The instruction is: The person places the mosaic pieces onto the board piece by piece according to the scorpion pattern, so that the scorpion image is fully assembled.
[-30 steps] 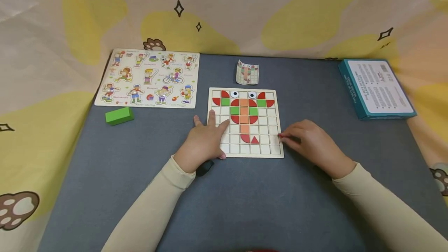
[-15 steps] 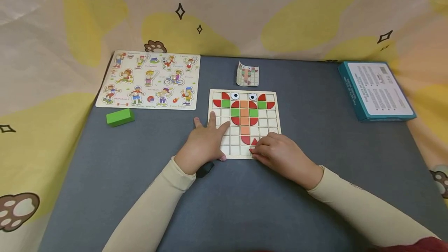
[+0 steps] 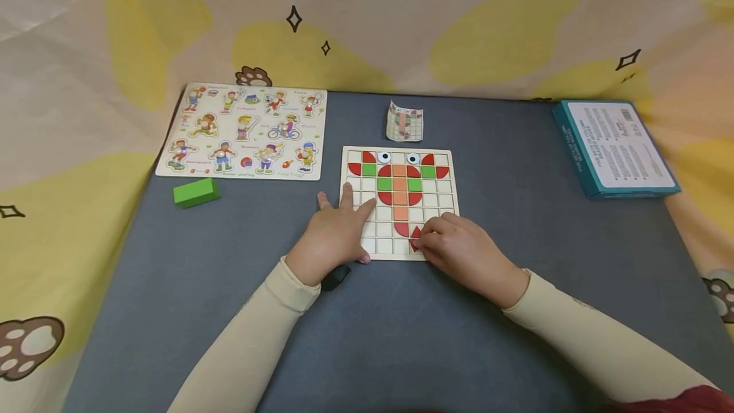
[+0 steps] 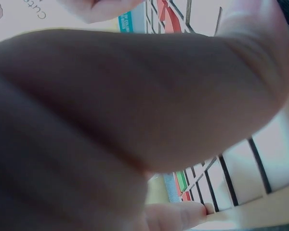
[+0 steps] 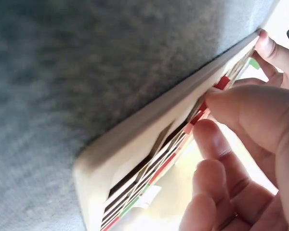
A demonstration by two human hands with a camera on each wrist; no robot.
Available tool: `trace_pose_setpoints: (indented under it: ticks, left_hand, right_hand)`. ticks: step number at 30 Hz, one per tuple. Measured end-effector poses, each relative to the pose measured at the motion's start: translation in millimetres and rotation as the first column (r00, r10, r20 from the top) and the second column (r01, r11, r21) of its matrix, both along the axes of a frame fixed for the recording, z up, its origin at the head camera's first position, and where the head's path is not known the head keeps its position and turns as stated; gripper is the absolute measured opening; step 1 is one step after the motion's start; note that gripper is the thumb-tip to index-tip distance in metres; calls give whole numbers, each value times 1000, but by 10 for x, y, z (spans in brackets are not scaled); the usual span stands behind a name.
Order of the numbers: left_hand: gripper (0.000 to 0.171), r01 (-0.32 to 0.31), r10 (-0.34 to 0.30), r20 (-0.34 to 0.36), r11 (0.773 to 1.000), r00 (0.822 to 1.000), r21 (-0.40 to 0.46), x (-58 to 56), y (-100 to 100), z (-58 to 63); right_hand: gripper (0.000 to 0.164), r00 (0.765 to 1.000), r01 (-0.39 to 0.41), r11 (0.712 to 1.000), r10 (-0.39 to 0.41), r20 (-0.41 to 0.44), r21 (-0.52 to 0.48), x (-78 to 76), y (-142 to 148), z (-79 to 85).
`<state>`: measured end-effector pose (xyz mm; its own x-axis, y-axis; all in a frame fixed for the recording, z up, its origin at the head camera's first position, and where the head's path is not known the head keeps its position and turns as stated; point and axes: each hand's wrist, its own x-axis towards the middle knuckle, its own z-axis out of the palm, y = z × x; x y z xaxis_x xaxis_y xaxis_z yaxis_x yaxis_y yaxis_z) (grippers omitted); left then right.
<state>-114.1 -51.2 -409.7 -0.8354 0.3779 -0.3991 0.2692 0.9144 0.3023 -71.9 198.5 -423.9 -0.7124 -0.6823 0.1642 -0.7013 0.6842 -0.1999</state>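
Observation:
A square wooden grid board [image 3: 385, 245] lies on the table, its cells partly filled with red, green and orange pieces and two round eye pieces [image 3: 384, 157]. My left hand [image 3: 332, 238] rests spread over the board's left edge, fingers straight. Near the bottom row my right hand [image 3: 470, 257] pinches a small red triangle piece [image 3: 414, 245] between thumb and fingertips, just below another red triangle [image 3: 416, 232]. To the left of that one sits a red rounded piece [image 3: 401, 229]. In the right wrist view the thumb and index finger [image 5: 211, 137] close at the board's surface; the fingers partly hide the piece.
A small curled pattern card [image 3: 404, 122] lies behind the board. A picture puzzle board [image 3: 223, 126] is at the back left, with a green block [image 3: 196, 193] in front of it. At the back right lies a teal box [image 3: 622, 145].
My right hand has come leftward from the board's right edge to the bottom row with the red triangle, then moved it slightly up toward the other triangle. The left hand stays in place.

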Motion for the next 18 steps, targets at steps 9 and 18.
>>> trace_pose_setpoints:
  ticks: [9, 18]
  left_hand:
    - [107, 16, -16, -5, 1000, 1000, -2, 3, 10, 4]
    - [107, 10, -10, 3, 1000, 1000, -2, -1, 6, 21]
  right_hand:
    - [20, 999, 20, 996, -18, -28, 87, 8, 12, 20]
    - [18, 999, 47, 997, -46, -20, 60, -11, -22, 11]
